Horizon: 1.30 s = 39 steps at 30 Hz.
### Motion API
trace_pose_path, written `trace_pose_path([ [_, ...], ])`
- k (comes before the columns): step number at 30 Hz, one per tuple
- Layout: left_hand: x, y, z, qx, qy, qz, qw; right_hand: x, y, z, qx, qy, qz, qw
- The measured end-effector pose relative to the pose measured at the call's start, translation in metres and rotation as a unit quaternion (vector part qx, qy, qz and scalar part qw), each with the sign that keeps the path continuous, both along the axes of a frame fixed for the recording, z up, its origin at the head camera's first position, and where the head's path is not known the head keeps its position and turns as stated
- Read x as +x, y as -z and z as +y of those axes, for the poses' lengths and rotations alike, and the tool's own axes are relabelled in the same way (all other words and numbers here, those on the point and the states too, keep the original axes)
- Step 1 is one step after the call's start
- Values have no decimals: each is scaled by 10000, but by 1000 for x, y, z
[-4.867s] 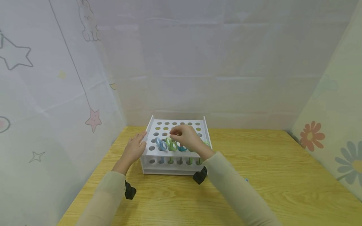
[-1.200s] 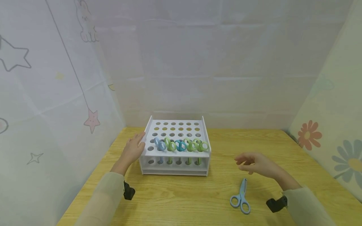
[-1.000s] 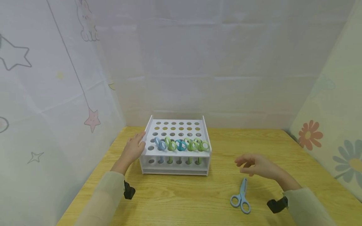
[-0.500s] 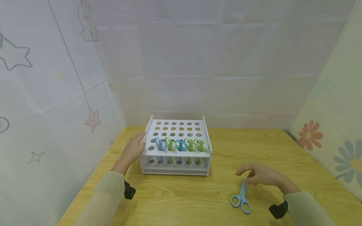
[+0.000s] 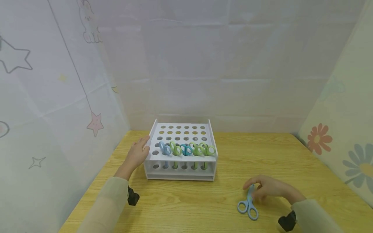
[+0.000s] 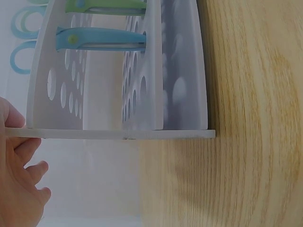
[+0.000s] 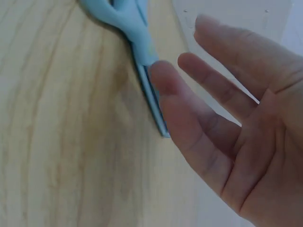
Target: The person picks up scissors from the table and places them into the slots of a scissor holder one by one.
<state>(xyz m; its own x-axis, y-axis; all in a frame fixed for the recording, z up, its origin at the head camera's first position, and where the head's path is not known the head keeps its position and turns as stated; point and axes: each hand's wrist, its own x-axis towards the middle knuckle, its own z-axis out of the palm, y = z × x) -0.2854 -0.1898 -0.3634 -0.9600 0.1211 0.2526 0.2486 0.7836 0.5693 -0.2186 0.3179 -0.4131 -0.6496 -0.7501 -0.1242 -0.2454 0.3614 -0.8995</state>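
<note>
A white two-tier rack (image 5: 180, 177) with rows of round holes stands on the table. My left hand (image 5: 137, 155) holds the rack's left side panel (image 6: 118, 134), thumb on one face and fingers on the other. Several scissors hang blades-down along the rack, handles up: light blue scissors (image 5: 164, 149), green scissors (image 5: 175, 149), teal scissors (image 5: 186, 149), and more green ones at the right. Light blue scissors (image 5: 253, 213) lie on the table, handles toward me. Over their blade end hovers my right hand (image 5: 269, 186), fingers loosely bent and apart, nothing gripped between them.
The wooden table (image 5: 186, 207) reaches to a pale curtain (image 5: 186, 97) at the back. Printed sheets with stars and flowers hang at both sides. Each wrist wears a black camera (image 5: 133, 196).
My right hand has gone from above the rack out to the right, then down to the blade end of the loose scissors. The left hand stays on the rack's side.
</note>
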Motion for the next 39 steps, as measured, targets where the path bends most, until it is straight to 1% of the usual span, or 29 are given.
trace_pose_path([
  [2, 1, -1, 0, 5, -8, -15, 10000, -1, 4, 0, -10, -47, 41, 10000],
  [5, 1, -1, 0, 16, -16, -43, 10000, -3, 8, -1, 88, -122, 282, 9995],
  [9, 0, 0, 0, 51, -46, -53, 10000, -4, 10, -2, 322, -128, 632, 9974],
  [12, -1, 1, -1, 33, -41, -30, 10000, -3, 10, -5, 482, -85, 775, 9958],
  [16, -1, 1, -1, -2, -48, -26, 10000, 0, 11, -8, 587, -71, 795, 9951],
  [20, 0, 0, 0, 16, -48, -41, 10000, 2, 12, -10, 546, -134, 856, 9947],
  [25, 0, 0, 0, 7, -39, -44, 10000, 2, 16, -10, 455, -170, 820, 9954],
  [29, -1, 1, 0, 31, -40, -73, 10000, 2, 16, -8, 536, -54, 755, 9957],
  [34, -1, 1, -1, 32, -60, -104, 9999, 2, 11, -8, 797, 157, 970, 9920],
  [36, -2, 1, -1, 15, -67, -133, 9999, 1, 9, -7, 853, 205, 1028, 9908],
  [39, -2, 1, 0, 23, -74, -186, 9998, -1, 8, -7, 823, 171, 977, 9917],
])
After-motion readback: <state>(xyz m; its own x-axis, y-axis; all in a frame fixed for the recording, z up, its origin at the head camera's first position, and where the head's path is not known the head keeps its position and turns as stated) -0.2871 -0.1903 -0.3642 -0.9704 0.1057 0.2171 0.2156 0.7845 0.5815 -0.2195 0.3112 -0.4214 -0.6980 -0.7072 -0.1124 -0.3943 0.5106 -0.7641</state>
